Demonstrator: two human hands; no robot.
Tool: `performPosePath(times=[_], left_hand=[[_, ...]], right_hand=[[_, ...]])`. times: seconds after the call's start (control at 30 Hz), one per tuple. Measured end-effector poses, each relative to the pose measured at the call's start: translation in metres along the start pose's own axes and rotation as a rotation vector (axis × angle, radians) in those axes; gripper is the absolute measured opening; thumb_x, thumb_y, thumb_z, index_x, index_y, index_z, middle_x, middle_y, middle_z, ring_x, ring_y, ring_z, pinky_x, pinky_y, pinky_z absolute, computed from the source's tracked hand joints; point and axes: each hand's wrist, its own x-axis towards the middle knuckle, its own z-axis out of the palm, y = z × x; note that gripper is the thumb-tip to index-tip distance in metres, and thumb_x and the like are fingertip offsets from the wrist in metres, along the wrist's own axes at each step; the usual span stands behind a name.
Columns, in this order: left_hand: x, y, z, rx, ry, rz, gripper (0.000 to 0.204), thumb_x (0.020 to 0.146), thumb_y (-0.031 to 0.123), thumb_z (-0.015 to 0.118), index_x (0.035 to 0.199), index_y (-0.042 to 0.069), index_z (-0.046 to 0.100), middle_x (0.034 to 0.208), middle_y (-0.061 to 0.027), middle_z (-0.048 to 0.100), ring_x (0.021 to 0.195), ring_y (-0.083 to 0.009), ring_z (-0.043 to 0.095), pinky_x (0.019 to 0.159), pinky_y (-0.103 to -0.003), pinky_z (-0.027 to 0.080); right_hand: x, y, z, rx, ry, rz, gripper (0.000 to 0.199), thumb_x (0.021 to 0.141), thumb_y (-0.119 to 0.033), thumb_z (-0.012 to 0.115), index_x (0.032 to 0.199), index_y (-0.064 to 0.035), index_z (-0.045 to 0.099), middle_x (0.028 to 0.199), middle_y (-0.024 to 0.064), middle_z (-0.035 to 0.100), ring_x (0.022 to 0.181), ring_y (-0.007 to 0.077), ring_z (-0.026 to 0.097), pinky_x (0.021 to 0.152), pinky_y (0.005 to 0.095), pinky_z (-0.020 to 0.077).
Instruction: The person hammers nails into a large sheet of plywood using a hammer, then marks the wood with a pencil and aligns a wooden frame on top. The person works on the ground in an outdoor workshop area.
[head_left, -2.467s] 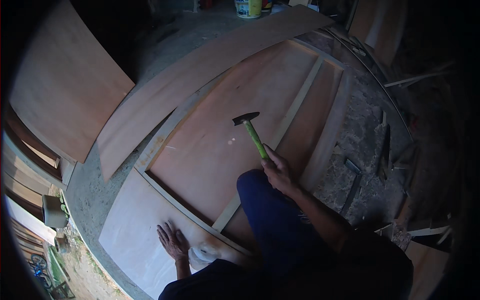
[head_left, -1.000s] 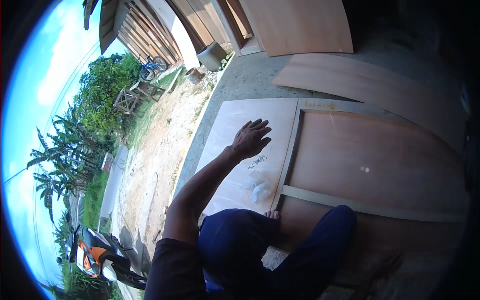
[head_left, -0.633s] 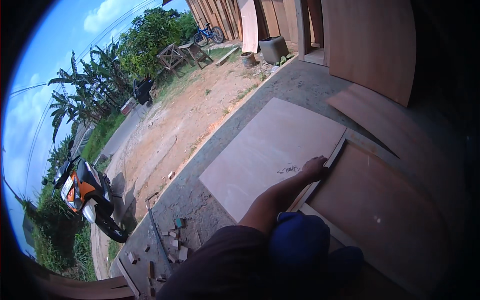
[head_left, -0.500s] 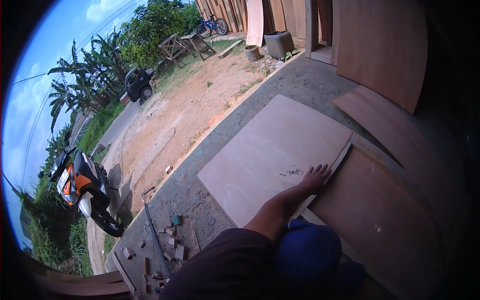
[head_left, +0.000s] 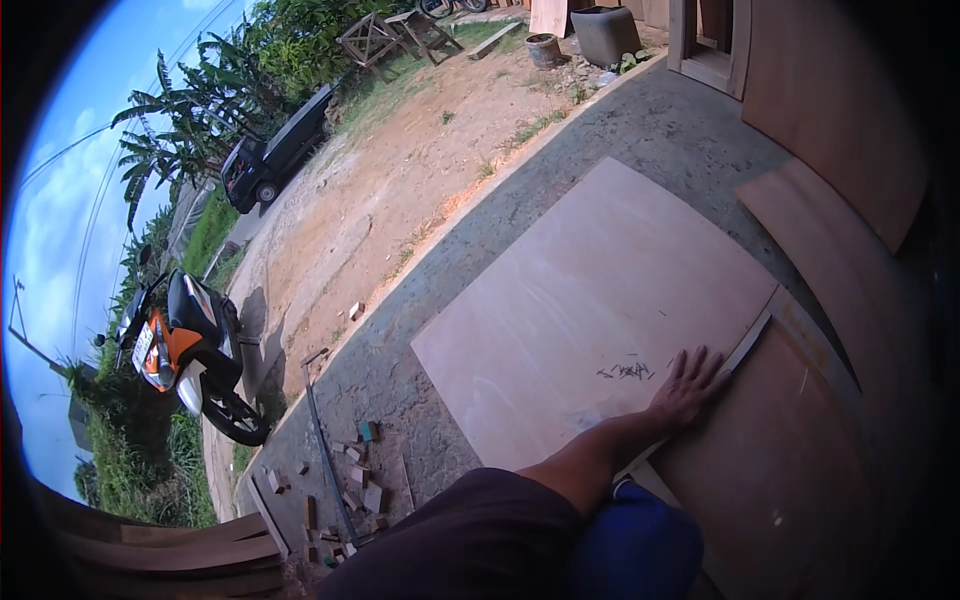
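A pale plywood sheet (head_left: 590, 270) lies across the floor in front of me. My left hand (head_left: 690, 387) rests palm down at its right edge, fingers spread, with nothing in its grasp. Just left of the fingers lies a small loose pile of thin nails (head_left: 627, 371). Along that edge the sheet meets a wooden frame (head_left: 810, 320) with a reddish-brown panel (head_left: 760, 470) inside it. My blue-clad knee (head_left: 640, 540) is beside my forearm, over the frame's near part. My right hand is out of view.
Wood offcuts (head_left: 374, 497) and a long thin metal bar (head_left: 325, 440) lie on the concrete at left. More plywood sheets (head_left: 835, 130) lean at the right. Outside are a parked motorbike (head_left: 190, 350), a dark pickup (head_left: 275, 150) and a grey container (head_left: 605, 38).
The view has shifted, so the scene sits further right and the sheet appears larger. The pickup has driven further along the road. My left hand stays spread at the sheet's edge.
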Motion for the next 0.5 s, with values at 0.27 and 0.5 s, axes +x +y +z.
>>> performPosePath(times=[0.27,0.5], left_hand=[[0.015,-0.006,-0.022,0.155,-0.157,-0.042,0.077,0.094,0.025,0.047,0.16,0.007,0.012,0.168,-0.0174,0.009,0.154,-0.0435,0.006,0.121,-0.065,0.008],[0.008,-0.007,0.002,0.105,-0.244,-0.11,0.085,0.091,0.037,0.054,0.16,0.005,0.015,0.166,-0.0236,0.01,0.152,-0.0501,0.001,0.117,-0.069,0.002]], right_hand=[[0.111,-0.167,0.245,1.085,-0.233,0.489,0.056,0.101,-0.04,0.055,0.139,0.0004,0.049,0.139,0.0153,0.048,0.128,0.027,0.05,0.108,0.039,0.0445],[0.112,-0.253,0.319,0.991,0.116,0.444,0.038,0.1,-0.047,0.057,0.104,-0.0095,0.057,0.088,0.0051,0.055,0.074,0.0175,0.059,0.066,0.0303,0.0524]])
